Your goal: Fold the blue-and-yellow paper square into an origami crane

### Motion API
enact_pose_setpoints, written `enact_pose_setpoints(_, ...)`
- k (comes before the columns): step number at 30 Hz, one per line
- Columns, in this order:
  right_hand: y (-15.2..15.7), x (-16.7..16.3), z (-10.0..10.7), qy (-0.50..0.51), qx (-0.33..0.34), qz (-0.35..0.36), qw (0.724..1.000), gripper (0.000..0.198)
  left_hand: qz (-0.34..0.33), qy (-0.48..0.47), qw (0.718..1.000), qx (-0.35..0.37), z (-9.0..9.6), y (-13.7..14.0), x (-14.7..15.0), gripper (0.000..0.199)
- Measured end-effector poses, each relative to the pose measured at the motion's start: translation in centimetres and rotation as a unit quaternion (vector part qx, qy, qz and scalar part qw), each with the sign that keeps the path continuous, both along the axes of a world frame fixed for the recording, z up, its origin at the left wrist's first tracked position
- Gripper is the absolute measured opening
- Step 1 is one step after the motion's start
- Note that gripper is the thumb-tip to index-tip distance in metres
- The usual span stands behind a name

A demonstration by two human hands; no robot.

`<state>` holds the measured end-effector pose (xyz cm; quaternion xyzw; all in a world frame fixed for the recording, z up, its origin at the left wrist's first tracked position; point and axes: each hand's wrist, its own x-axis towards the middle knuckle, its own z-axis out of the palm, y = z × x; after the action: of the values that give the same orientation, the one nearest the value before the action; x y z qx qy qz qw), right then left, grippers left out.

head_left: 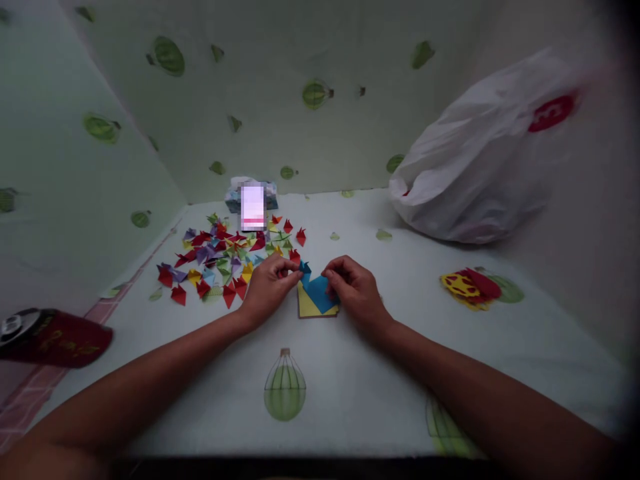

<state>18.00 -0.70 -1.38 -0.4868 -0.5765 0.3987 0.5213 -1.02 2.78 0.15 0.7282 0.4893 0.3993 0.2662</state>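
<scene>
Between my two hands is a partly folded piece of blue origami paper (321,293). The fingers of my left hand (273,283) pinch its narrow upper-left point. At the wider right part, my right hand (356,288) closes thumb and finger on the paper's edge. Directly beneath lies a stack of square paper (311,309) with a yellow sheet on top. To the left of my left hand spreads a pile of small folded paper figures (220,250) in red, purple, yellow, green and blue.
A phone (253,205) with a lit screen leans on a tissue box (271,193) behind the pile. A red can (60,339) is at the left edge. At right stand a large white plastic bag (465,160) and yellow and red paper cut-outs (470,287).
</scene>
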Motion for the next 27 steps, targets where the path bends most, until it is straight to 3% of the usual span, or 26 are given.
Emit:
enact_pose_setpoints(4, -0.1, -0.1, -0.1, -0.004, 0.015, 0.001, 1.000, 0.014, 0.013, 0.036, 0.999, 0.002, 1.4, 0.9, -0.9, 0.006)
enact_pose_setpoints(8, -0.2, -0.2, -0.2, -0.005, 0.006, 0.007, 1.000, 0.014, 0.050, 0.080, 0.996, -0.001, 2.0, 0.1, -3.3, 0.007)
enact_pose_setpoints(17, -0.8, -0.6, 0.0, -0.010, 0.016, 0.031, 0.999, 0.014, 0.126, 0.177, 0.976, 0.031, -0.4, -3.3, -8.7, 0.007)
enact_pose_setpoints(24, -0.6, -0.5, -0.2, 0.004, 0.009, 0.014, 1.000, 0.015, 0.142, 0.254, 0.956, 0.032, -2.0, -2.4, -9.0, 0.007)
enact_pose_setpoints(27, -0.6, -0.5, 0.0, 0.004, 0.010, 0.013, 1.000, 0.015, 0.140, 0.270, 0.952, 0.033, -1.7, -2.1, -8.8, 0.007)
